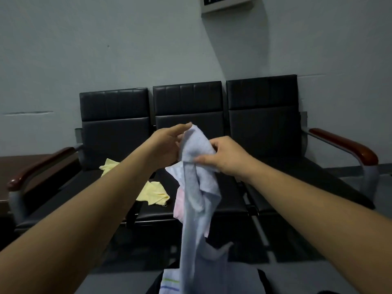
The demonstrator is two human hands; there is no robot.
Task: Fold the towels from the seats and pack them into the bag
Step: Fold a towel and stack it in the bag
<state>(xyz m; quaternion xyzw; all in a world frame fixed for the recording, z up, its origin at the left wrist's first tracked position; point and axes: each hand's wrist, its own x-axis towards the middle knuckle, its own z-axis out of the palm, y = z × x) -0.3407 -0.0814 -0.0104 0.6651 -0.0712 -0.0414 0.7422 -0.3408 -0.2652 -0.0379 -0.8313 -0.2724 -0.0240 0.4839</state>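
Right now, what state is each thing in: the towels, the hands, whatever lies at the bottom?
blue towel: held up, hanging loose, unfolded.
left hand: pinches the blue towel's top corner.
right hand: grips the blue towel's edge.
yellow towel: crumpled on the seats, unfolded.
pink towel: loose on the middle seat, partly hidden.
striped towel: at the bottom edge, mostly out of view.

The hanging towel (197, 187) and bottom edge hide most of the likely bag (264, 281).

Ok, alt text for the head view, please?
The left hand and right hand hold a pale blue towel up, unfolded and hanging, before three black seats. A yellow towel and a pink towel lie on the seats.
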